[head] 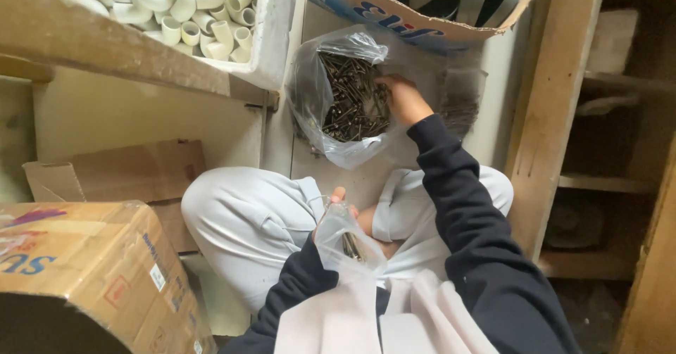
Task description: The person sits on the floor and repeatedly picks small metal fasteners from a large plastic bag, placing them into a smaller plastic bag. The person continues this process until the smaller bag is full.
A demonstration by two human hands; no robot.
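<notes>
A large clear plastic bag (310, 93) lies open on the floor ahead of me, full of dark nails (348, 97). My right hand (401, 99) reaches into it, fingers curled among the nails; whether it grips any is hidden. My left hand (336, 200) is close to my lap and pinches the mouth of a small clear bag (338, 236) that holds a few nails. I am squatting, with my knees in pale trousers on either side of the small bag.
A white crate of white pipe elbows (190, 9) sits on a wooden shelf at upper left. A cardboard box (422, 9) stands behind the nail bag. Brown cartons (91, 269) crowd the left side. Wooden shelving (556, 115) rises at right.
</notes>
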